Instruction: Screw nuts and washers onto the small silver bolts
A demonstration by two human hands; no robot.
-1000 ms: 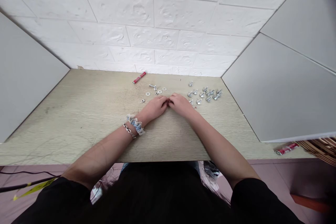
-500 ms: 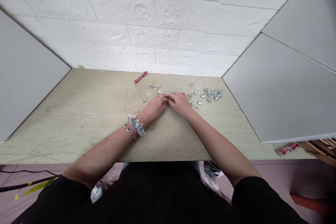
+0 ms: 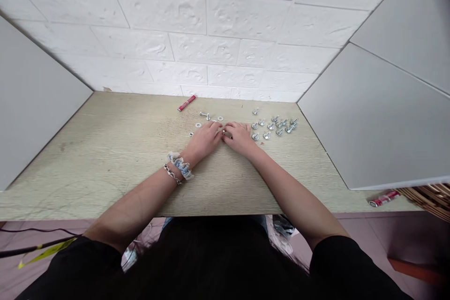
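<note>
My left hand (image 3: 206, 140) and my right hand (image 3: 240, 137) meet fingertip to fingertip just above the table. The right fingers pinch a small silver bolt (image 3: 224, 132), mostly covered by the fingers. Curled close against it, the left fingers are closed too; what they hold is hidden. Past the left hand lie a flat washer (image 3: 220, 118), another washer (image 3: 198, 125), a nut (image 3: 191, 134) and loose bolts (image 3: 207, 116). To the right of my right hand stand several bolts fitted with washers (image 3: 270, 126), heads down.
A red tube (image 3: 186, 103) lies near the white brick wall (image 3: 225, 47). Grey panels (image 3: 369, 117) border the table (image 3: 116, 150) on both sides. At the front right edge are another red tube (image 3: 384, 198) and a woven basket (image 3: 431, 200).
My left hand has shifted slightly, its fingers now covering a washer and nut that showed before. Less of the metal between the hands is visible. The other parts stay put.
</note>
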